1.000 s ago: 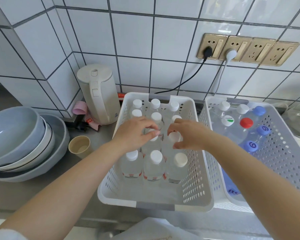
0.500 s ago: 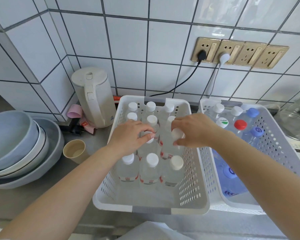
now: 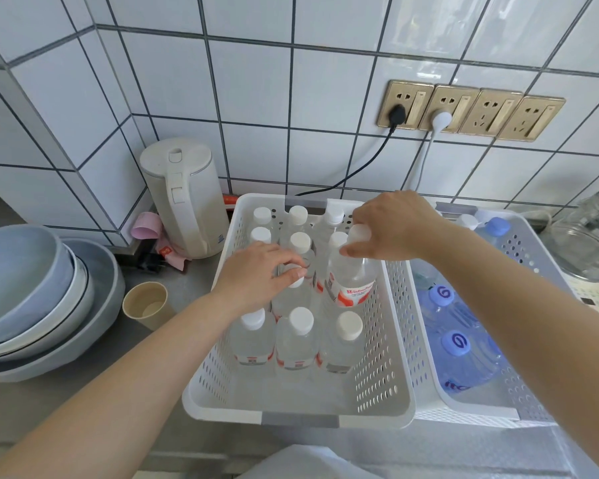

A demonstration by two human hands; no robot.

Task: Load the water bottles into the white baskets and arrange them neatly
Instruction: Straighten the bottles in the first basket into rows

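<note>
A home kitchen. White square wall tiles (image 3: pixel 256 81) with dark grout rise behind a grey desk (image 3: pixel 66 402). A white electric kettle (image 3: pixel 184 198) stands in the corner beneath a row of gold wall sockets (image 3: pixel 471 112), two with plugs in. Stacked grey-blue bowls (image 3: pixel 25 288) and a beige cup (image 3: pixel 146 304) sit at left.
</note>
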